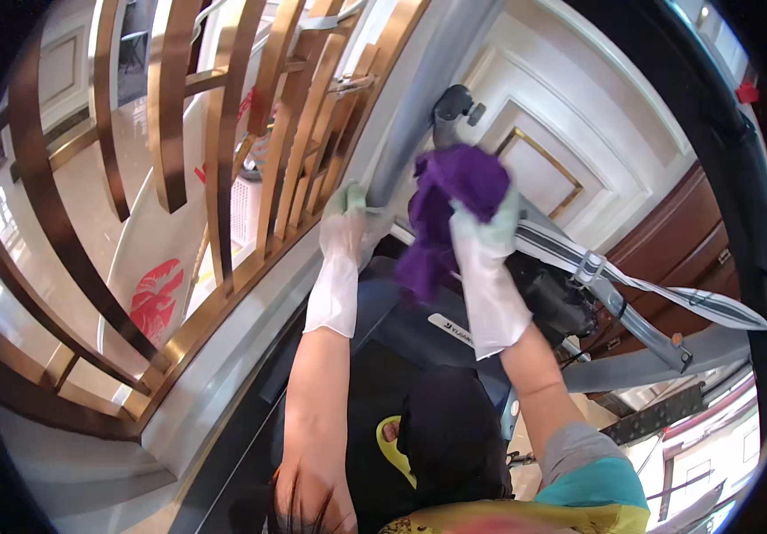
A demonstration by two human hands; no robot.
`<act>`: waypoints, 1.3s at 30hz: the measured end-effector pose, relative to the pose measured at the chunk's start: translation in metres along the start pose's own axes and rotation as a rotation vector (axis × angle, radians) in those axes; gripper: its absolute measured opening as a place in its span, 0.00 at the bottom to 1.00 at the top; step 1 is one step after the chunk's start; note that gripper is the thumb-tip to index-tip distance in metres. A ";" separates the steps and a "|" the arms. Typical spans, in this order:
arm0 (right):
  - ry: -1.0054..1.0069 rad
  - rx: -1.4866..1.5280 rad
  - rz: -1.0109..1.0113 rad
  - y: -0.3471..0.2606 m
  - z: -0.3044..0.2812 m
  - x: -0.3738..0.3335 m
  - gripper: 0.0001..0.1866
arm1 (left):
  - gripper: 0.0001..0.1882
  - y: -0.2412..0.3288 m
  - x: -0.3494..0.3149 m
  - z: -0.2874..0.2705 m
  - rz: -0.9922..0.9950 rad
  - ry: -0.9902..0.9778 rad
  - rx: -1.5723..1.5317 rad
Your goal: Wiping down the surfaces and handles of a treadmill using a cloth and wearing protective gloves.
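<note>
- Landmark: grey tube (415, 105), slanting through the upper middle of the head view.
- Right hand (488, 221), in a thin whitish glove: closed on a bunched purple cloth (462, 182); somewhat blurred.
- Purple cloth: just right of the grey tube's lower part, one loose end hanging below; contact with the tube cannot be confirmed.
- Left hand (345, 205), gloved likewise: at the tube's lower end, on its left side; fingers blurred, so whether it grips cannot be told.
- Slatted railing (220, 160), bronze-coloured: left of the tube.
- Striped strap (646, 283): well to the tube's lower right.
</note>
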State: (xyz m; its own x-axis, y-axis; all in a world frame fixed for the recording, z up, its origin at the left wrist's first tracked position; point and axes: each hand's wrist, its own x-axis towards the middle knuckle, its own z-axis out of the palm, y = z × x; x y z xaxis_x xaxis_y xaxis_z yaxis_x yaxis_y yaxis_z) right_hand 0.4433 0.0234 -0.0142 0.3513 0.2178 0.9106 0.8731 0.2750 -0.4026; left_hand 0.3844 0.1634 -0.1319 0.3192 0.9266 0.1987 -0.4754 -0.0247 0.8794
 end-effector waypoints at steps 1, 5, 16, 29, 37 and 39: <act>0.003 -0.315 -0.047 -0.041 -0.014 0.036 0.37 | 0.24 0.009 -0.006 0.015 -0.007 -0.033 -0.015; 0.224 -0.440 -0.585 -0.117 -0.007 0.152 0.24 | 0.24 0.053 -0.014 0.032 0.084 0.002 -0.165; -0.080 -0.401 -0.338 -0.016 0.023 0.161 0.30 | 0.21 0.125 -0.018 0.040 0.065 0.208 -0.525; -0.247 -0.609 0.347 0.042 -0.025 0.210 0.25 | 0.14 0.170 -0.048 0.050 0.189 0.149 -0.566; -0.169 -0.909 0.052 0.005 -0.102 0.254 0.22 | 0.13 0.142 -0.047 0.009 0.091 0.319 -0.597; -0.197 -1.024 -0.073 0.008 -0.097 0.249 0.22 | 0.13 0.140 -0.048 0.008 0.056 0.379 -0.640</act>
State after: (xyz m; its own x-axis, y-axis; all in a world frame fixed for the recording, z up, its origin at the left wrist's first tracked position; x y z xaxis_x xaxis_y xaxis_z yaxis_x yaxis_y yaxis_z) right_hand 0.5704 -0.0114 0.2181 0.3054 0.4067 0.8610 0.7912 -0.6115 0.0082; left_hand 0.3095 0.1123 -0.0148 0.0306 0.9991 -0.0290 -0.9040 0.0400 0.4256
